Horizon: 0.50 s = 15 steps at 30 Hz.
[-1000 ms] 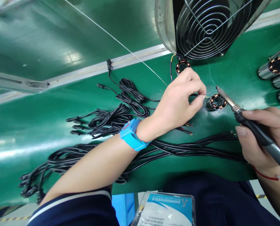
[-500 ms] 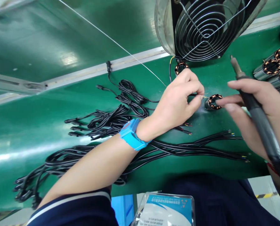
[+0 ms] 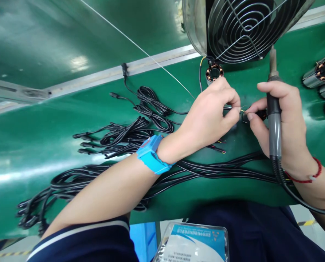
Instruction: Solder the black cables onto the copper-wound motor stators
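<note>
Green bench surface (image 3: 55, 120) with what is laid on it.

Black cable bundles (image 3: 129, 131) are spread across the middle and left, with longer leads (image 3: 219, 171) stretched towards the right. A caged fan (image 3: 244, 25) is stood at the far edge, a copper-wound coil (image 3: 214, 71) just before it. More metal-cased coils (image 3: 322, 74) are grouped at the right edge.

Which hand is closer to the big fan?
Right. The right hand holds the soldering iron just below the fan; the left hand sits lower left, pinching a wire.
</note>
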### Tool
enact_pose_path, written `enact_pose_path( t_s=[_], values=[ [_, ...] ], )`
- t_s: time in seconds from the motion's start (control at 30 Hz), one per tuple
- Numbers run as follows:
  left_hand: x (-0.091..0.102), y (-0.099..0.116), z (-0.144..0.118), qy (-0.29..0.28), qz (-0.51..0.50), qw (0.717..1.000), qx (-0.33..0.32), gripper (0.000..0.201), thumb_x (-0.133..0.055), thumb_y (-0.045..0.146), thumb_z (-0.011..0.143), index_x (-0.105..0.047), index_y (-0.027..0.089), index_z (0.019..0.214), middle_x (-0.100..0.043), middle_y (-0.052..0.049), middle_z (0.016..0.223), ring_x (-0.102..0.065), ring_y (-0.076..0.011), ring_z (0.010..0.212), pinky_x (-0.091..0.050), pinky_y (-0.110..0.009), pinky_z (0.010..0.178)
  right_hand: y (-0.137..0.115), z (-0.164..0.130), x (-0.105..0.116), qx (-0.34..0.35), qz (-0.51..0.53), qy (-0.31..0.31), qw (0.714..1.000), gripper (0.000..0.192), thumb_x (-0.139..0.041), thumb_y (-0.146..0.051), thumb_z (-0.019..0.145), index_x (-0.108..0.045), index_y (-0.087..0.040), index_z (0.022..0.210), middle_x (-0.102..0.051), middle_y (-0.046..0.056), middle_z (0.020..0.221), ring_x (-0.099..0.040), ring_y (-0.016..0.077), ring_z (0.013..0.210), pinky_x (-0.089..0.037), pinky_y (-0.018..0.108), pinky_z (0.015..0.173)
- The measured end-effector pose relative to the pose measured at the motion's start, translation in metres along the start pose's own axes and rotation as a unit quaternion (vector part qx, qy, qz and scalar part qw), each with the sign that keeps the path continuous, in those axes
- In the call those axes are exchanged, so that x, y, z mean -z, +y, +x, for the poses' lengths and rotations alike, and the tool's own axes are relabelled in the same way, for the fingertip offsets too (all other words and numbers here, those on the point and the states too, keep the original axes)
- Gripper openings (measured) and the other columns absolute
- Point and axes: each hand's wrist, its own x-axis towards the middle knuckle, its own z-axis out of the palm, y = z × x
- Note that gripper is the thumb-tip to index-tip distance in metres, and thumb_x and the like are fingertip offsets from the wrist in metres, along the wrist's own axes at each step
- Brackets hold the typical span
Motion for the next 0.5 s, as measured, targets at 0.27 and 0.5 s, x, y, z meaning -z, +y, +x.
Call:
enact_pose_path(
  t_s=[0.27, 0.5],
  values=[
    [0.0044, -0.0005, 0.0020, -0.091, -0.156, 0.976, 0.118, 0.014, -0.055, 0.011, 0.080, -0.060, 0.015, 0.068, -0.057, 0.001, 0.066, -0.052, -0.0089, 0.062, -0.045, -0.025, 0.060, 0.0097, 0.0021, -0.0033, 0.002, -0.033, 0.023, 0.999, 0.048, -0.057, -0.011, 0.082, -0.045, -0.032, 0.123, -0.063, -0.002, 0.089, -0.065, 0.0245, 0.088, -0.052, 0.047, 0.083],
    [0.0071, 0.0027, 0.0023, -0.081, -0.214, 0.961, 0.155, 0.016, -0.051, 0.007, 0.078, -0.059, 0.015, 0.066, -0.059, 0.002, 0.065, -0.052, -0.0081, 0.062, -0.045, -0.024, 0.062, 0.0034, -0.0061, -0.0016, 0.063, -0.027, 0.017, 0.997, 0.053, -0.059, -0.015, 0.084, -0.040, -0.036, 0.129, -0.064, -0.002, 0.090, -0.062, 0.0241, 0.089, -0.048, 0.049, 0.090]
  ],
)
